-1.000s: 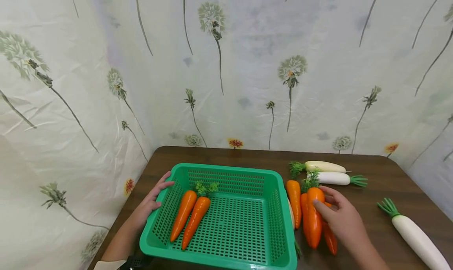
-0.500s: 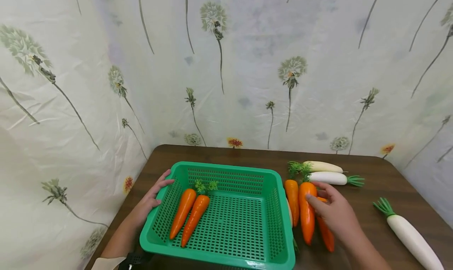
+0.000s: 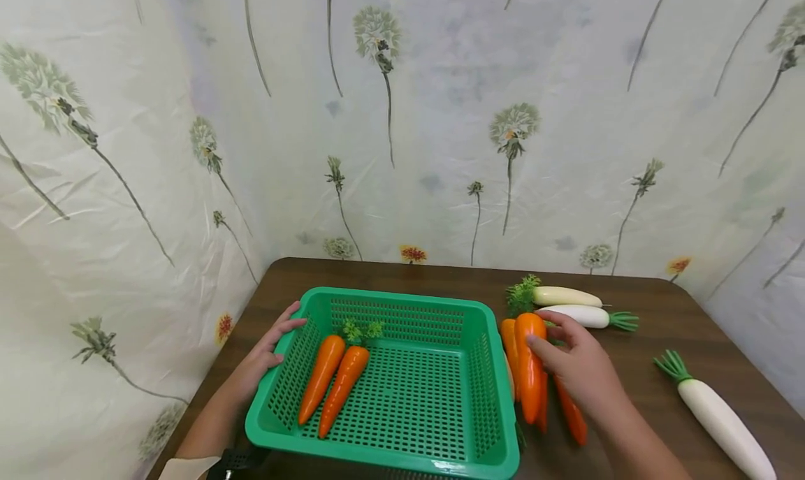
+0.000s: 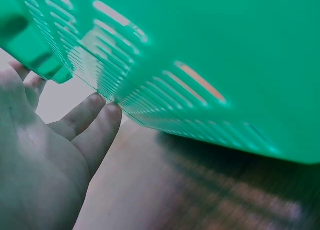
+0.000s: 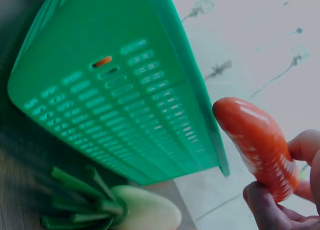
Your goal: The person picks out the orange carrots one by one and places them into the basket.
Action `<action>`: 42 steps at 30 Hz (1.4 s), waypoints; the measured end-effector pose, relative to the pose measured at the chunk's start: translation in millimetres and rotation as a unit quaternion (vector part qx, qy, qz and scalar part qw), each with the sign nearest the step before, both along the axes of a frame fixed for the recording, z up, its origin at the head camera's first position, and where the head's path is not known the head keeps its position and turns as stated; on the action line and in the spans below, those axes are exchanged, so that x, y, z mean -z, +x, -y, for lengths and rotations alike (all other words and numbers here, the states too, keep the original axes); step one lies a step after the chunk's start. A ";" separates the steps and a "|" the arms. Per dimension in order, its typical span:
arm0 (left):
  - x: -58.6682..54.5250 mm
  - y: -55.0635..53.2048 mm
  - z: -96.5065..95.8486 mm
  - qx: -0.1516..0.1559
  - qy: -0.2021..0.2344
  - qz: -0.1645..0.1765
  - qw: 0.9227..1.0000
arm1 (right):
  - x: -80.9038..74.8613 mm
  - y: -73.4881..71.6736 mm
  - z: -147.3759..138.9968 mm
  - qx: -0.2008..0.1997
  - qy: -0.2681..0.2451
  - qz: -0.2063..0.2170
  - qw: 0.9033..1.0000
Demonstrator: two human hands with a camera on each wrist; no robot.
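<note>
Basket [image 3: 397, 296] is sitting nearer the tabletop [image 3: 635, 375]'s left edge, two carrots [image 3: 322, 379] lying in its left half. Right of it I'm holding one carrot [image 3: 531, 368], loose carrots [image 3: 572, 413] lying either side. Two radishes [image 3: 568, 296] lying behind, toward far edge; third radish [image 3: 726, 427] near right edge.

One green basket [image 3: 396, 296] sits on one table [image 3: 390, 272], and six carrots can be counted: two inside the basket [image 3: 322, 379] [image 3: 343, 390] and four to its right, namely one just beside it [image 3: 508, 333], one in the right hand [image 3: 575, 358], one partly hidden below that [image 3: 543, 406] and one farther out [image 3: 569, 411]. Pale radishes number four: two beyond the basket's far right corner [image 3: 568, 296] [image 3: 578, 316], one well off to its right [image 3: 726, 427] and one close by its right wall [image 5: 145, 210]. Hands make two, the left hand [image 3: 264, 354] being at the basket's left rim.
</note>
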State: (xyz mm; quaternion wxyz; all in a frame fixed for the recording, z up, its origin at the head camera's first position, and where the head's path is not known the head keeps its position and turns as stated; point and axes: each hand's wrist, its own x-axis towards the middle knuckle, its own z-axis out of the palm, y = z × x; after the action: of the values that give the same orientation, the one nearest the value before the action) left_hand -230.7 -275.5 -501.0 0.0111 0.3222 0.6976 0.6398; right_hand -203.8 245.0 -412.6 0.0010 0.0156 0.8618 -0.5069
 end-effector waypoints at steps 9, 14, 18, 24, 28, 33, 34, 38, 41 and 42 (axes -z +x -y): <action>1.2 1.5 0.4 -0.002 0.004 0.009 1.000 | -6.9 -5.9 18.7 -0.036 -0.024 0.019 0.999; -1.7 2.5 -0.1 -0.011 -0.004 0.015 1.000 | -9.5 -10.0 31.3 -0.042 -0.041 0.014 0.998; -3.3 3.1 -1.1 -0.013 -0.009 0.019 1.000 | -14.7 -11.1 42.0 -0.047 -0.051 0.004 0.998; -3.7 3.4 -1.9 -0.013 -0.010 0.024 1.000 | -22.7 -11.6 55.7 -0.068 -0.070 -0.004 0.995; -4.8 3.4 -2.5 -0.019 -0.016 0.026 0.999 | -25.6 -11.2 62.1 -0.072 -0.093 0.008 0.993; -5.0 3.8 -2.0 -0.021 -0.018 0.023 0.999 | -26.6 -12.7 70.3 -0.082 -0.123 0.030 0.989; -4.8 3.8 -1.9 -0.020 -0.017 0.022 0.999 | -26.9 -13.3 71.9 -0.083 -0.124 0.031 0.988; -4.3 3.7 -1.8 -0.016 -0.014 0.018 1.000 | -28.7 -15.7 77.7 -0.092 -0.127 0.031 0.987; -3.7 3.1 -1.6 -0.014 -0.012 0.013 1.000 | -30.2 -17.2 81.4 -0.101 -0.125 0.030 0.987; -3.4 2.8 -1.5 -0.014 -0.012 0.011 1.000 | -30.9 -17.7 82.4 -0.103 -0.123 0.031 0.987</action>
State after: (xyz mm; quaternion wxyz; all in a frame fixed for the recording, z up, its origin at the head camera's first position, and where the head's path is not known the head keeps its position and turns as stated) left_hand -227.8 -274.1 -497.6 0.0138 0.3048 0.7095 0.6353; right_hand -221.4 162.7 -381.7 0.0816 -0.0578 0.7894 -0.6056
